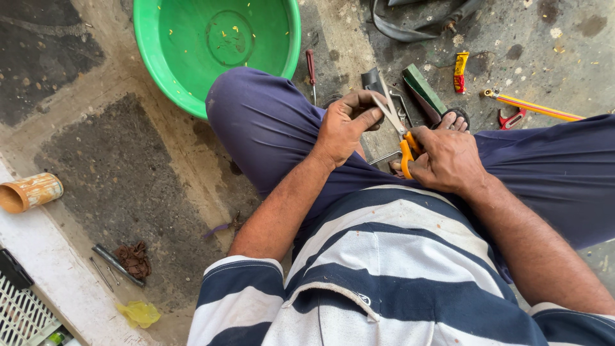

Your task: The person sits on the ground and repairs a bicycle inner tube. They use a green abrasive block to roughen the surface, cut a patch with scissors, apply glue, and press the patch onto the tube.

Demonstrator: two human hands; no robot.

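Observation:
My right hand [445,159] grips the orange handles of a pair of scissors [396,125], whose metal blades point up and away from me. My left hand [346,125] pinches a small dark piece of rubber [371,81] right at the blades. Both hands are held close together above my knees, over my dark blue trousers. The part of the rubber inside my left fingers is hidden.
A green plastic basin [214,41] stands on the concrete floor ahead. Beyond my hands lie a red-handled screwdriver [311,67], a green block [423,90], a yellow-red tube [460,72], a yellow rod [535,107] and a black inner tube [410,29]. A rusty can [29,192] lies left.

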